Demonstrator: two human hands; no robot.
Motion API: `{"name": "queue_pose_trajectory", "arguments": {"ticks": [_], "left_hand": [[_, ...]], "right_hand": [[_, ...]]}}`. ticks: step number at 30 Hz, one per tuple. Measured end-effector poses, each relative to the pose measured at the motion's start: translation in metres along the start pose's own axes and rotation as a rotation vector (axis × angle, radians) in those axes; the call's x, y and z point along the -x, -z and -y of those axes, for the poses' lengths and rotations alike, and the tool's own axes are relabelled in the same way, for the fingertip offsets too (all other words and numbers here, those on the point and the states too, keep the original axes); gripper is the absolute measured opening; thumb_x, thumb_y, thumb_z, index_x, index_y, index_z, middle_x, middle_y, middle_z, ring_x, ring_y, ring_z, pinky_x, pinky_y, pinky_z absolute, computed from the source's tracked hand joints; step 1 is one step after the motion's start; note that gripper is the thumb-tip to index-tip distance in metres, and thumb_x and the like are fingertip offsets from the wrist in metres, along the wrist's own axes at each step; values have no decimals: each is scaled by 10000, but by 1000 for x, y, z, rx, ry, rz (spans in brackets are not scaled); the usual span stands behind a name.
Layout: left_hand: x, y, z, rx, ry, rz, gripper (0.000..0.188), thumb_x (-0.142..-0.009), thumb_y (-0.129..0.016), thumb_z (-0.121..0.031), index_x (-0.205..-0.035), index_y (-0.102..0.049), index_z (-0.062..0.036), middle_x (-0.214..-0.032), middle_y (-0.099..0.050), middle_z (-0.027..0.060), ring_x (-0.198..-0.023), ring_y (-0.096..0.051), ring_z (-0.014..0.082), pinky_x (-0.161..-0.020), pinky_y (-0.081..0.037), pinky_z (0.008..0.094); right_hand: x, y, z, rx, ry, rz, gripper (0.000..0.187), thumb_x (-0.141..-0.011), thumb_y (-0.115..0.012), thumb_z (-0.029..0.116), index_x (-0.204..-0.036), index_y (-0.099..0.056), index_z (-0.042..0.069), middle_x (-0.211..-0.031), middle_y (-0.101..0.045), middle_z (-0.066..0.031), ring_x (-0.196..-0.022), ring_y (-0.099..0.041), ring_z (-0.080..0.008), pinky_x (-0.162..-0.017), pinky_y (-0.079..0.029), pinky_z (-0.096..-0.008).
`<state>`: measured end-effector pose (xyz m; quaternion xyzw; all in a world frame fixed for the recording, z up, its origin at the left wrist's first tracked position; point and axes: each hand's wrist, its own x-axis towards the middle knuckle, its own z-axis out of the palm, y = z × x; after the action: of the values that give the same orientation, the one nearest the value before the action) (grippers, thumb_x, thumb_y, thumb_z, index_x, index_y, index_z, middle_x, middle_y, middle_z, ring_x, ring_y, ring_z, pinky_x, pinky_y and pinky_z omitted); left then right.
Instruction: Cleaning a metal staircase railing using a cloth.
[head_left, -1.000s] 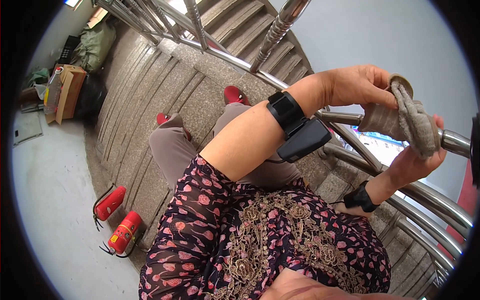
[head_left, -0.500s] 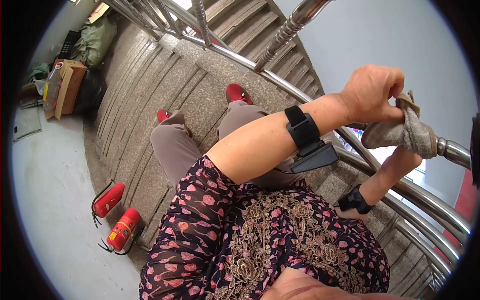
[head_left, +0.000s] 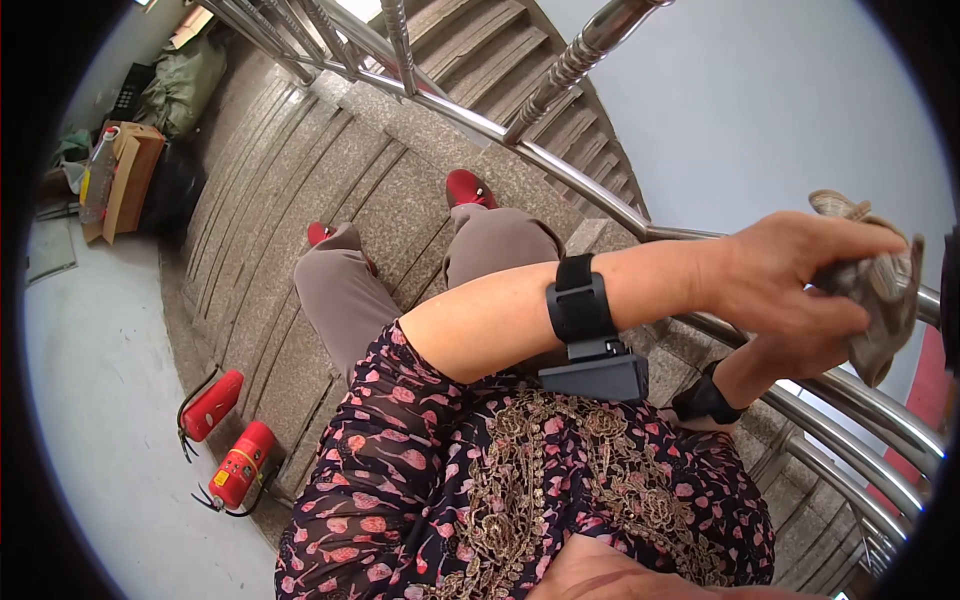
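At the right, my left hand reaches across my body, its fingers and thumb closed around a grey-beige cloth. The cloth is bunched, with folds and loose ends sticking up and hanging down beside the metal handrail. Just below, my right hand is close to the cloth. Its fingers are hidden behind the left hand and the cloth, so their hold does not show. Black straps with small devices sit on both forearms.
Steel railing bars run along the stairs. I stand on a speckled stone landing. Two red fire extinguishers stand by the white wall at left. A cardboard box, plastic bottle and green sack lie farther off.
My left hand has moved right and down with the cloth, turning over so its back shows more. The cloth has shifted and changed shape. My right hand is now more covered.
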<state>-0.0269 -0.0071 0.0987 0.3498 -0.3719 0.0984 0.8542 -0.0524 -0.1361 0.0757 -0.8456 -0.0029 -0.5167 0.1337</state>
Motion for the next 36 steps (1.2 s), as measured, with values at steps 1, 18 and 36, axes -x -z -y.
{"name": "queue_pose_trajectory", "arguments": {"ticks": [1, 18, 36], "left_hand": [[-3, -6, -2, -3, -1, -1, 488, -787, -660, -96, -1251, -531, -17, -1115, -642, 119, -1065, -602, 195, -940, -482, 335], [-13, -10, 16, -263, -60, -280, 195, -682, -730, -248, -841, -695, -140, -740, -668, 77, -682, -644, 273, -638, -533, 324], [14, 41, 38, -737, 414, -122, 287, -759, -676, -314, -719, -683, -31, -590, -628, 121, -545, -637, 252, -550, -508, 326]], "right_hand": [[-1, 6, 4, -133, -37, 34, 376, -978, -449, 260, -1254, -473, 7, -1206, -523, -79, -1105, -536, -188, -991, -425, -324], [-67, 24, -25, -1357, -466, 444, 257, -964, -484, 200, -1195, -496, 87, -1077, -529, -21, -1078, -459, -75, -935, -378, -196], [44, -4, -27, -549, -198, 378, 364, -930, -603, 128, -1218, -516, -78, -1204, -579, -122, -1061, -577, -193, -942, -459, -335]]}}
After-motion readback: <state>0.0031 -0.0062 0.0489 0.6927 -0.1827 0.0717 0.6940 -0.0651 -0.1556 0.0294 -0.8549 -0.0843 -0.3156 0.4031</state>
